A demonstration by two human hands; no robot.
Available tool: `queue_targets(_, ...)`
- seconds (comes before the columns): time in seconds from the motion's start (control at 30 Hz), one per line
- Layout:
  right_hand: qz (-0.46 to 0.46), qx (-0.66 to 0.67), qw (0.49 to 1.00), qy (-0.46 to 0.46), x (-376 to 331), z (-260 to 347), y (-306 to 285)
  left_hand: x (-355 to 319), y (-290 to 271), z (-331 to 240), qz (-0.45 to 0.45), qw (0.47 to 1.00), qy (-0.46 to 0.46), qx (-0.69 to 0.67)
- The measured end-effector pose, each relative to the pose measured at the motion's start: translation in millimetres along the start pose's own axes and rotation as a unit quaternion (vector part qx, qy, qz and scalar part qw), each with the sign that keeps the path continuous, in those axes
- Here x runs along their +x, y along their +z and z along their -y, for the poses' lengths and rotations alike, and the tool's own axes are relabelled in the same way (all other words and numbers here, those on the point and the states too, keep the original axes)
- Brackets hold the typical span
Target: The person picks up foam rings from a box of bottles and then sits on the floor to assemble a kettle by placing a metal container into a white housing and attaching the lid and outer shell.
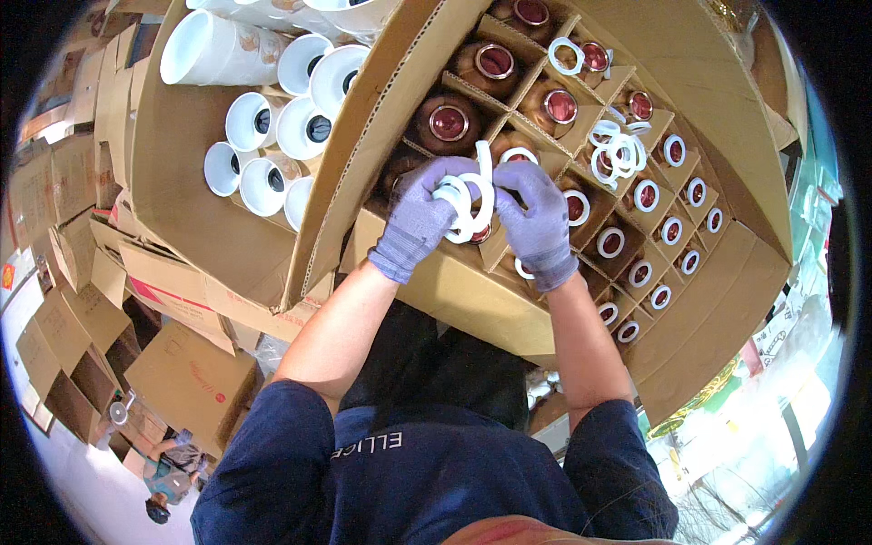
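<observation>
I see my left hand (418, 218) and right hand (538, 222) side by side, fingers curled tight on a bunch of white rings (465, 195), right above the jars (449, 123) standing in the box (727, 300), both equally near.

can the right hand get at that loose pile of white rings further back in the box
Probably yes: the right hand is over the open carton, and the loose white rings lie uncovered on the dividers just beyond it.
</observation>
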State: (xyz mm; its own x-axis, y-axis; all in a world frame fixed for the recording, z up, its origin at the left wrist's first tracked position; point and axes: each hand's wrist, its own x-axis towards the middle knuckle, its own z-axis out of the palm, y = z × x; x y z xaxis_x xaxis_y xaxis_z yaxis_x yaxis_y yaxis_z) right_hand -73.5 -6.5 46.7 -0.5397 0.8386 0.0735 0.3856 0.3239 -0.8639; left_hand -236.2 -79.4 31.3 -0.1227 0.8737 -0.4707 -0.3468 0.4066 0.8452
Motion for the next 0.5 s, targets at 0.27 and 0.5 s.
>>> queue_targets(0.27,0.037,0.013,0.999,0.016,-11,15,9,-27,-13,11,0.036,0.996,-0.003,-0.086)
queue_targets(0.5,0.042,0.129,0.981,0.139,-23,27,21,-30,-19,4,0.011,0.994,0.048,0.099)
